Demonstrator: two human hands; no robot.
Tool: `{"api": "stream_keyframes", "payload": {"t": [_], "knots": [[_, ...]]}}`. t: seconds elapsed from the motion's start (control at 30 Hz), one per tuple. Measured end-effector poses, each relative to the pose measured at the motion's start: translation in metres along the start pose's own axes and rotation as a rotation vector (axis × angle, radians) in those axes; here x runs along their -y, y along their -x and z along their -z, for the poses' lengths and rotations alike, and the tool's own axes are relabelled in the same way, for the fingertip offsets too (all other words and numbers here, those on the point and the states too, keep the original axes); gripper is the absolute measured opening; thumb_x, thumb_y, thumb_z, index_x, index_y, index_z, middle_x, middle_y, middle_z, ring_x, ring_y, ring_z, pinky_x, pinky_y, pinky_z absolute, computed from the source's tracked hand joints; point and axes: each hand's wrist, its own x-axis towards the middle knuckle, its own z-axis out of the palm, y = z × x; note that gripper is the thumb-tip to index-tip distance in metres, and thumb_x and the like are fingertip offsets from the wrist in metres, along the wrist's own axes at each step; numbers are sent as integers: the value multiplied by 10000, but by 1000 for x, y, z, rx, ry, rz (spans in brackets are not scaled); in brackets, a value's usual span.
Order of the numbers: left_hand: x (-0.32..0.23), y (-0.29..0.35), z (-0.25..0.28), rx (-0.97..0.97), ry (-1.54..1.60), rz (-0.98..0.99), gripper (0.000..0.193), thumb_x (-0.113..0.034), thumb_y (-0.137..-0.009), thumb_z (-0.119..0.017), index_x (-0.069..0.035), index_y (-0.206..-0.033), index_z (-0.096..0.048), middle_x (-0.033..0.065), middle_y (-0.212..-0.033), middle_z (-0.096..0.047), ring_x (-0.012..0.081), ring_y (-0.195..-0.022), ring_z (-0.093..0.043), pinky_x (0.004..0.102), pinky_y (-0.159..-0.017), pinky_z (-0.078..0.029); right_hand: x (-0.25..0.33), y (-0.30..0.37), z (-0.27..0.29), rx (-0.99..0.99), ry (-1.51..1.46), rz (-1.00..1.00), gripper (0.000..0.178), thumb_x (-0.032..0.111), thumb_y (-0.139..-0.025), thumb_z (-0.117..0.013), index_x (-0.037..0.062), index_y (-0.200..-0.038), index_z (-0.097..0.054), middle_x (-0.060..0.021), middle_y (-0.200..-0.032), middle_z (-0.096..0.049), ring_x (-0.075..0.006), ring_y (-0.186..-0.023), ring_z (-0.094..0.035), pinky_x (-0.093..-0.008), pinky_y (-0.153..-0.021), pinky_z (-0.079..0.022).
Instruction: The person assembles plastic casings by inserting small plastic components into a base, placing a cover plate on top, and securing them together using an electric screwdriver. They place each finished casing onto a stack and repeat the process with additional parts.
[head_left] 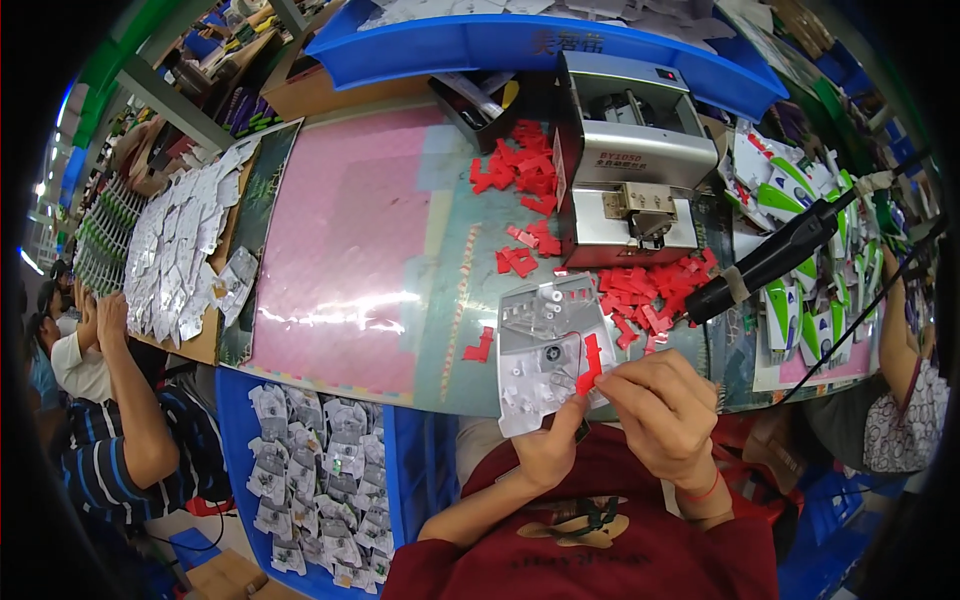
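A white plastic housing half (530, 385) with round posts and ribs inside is held at the table's near edge. My left hand (550, 452) grips its lower edge, the thumb lying over the rim. My right hand (662, 410) is closed in a pinch on a small red plastic part (592, 362), which lies against the housing's right side. Whether the part is seated in the housing I cannot tell. A single loose red part (479, 346) lies on the mat left of the housing.
Beyond the housing stands a grey machine (640, 150), with red part heaps (650, 290) around it. A black-handled tool (770, 262) hangs at right beside white-green shells (795, 310). A blue crate (235, 440) holds several housings, lower left. Co-workers sit at both sides.
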Motion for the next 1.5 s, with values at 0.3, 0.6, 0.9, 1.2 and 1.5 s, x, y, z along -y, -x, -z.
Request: {"api": "stream_keyframes", "payload": {"t": [0.3, 0.6, 0.9, 1.2, 1.5], "knots": [[8, 5, 5, 62, -52, -66, 196, 28, -741, -568, 24, -936, -544, 42, -815, -584, 106, -705, -545, 227, -589, -441, 0, 5, -4, 77, 159, 89, 246, 39, -550, -584, 6, -792, -611, -59, -756, -552, -187, -614, -525, -275, -485, -427], [0, 8, 1, 162, -64, -138, 191, 55, -769, -527, 29, -957, -530, 58, -839, -583, 104, -721, -554, 215, -587, -450, 1, 8, -6, 107, 220, 134, 251, 77, -559, -565, -10, -793, -595, -57, -760, -543, -178, -622, -518, -259, -462, -399], [10, 1, 15, 112, -175, -259, 178, 15, -771, -537, 24, -949, -535, 61, -829, -580, 127, -717, -549, 239, -610, -439, 6, 2, -11, 153, 121, 112, 267, -1, -526, -585, -4, -792, -610, -56, -723, -544, -195, -572, -498, -281, -444, -387], [-6, -8, 52, 118, -227, -62, 312, -20, -722, -570, 41, -1019, -497, 67, -869, -550, 146, -782, -525, 260, -680, -429, 15, 12, -26, 306, 21, 38, 235, 32, -564, -608, 28, -799, -590, -24, -709, -502, -171, -605, -498, -265, -470, -414], [-44, -12, 102, 200, -371, 87, 378, -28, -632, -570, 66, -992, -510, 60, -808, -570, 107, -686, -527, 240, -618, -428, -5, 1, -16, 256, -143, 6, 220, -20, -580, -602, 35, -793, -587, -59, -687, -539, -205, -598, -530, -295, -495, -430]]}}
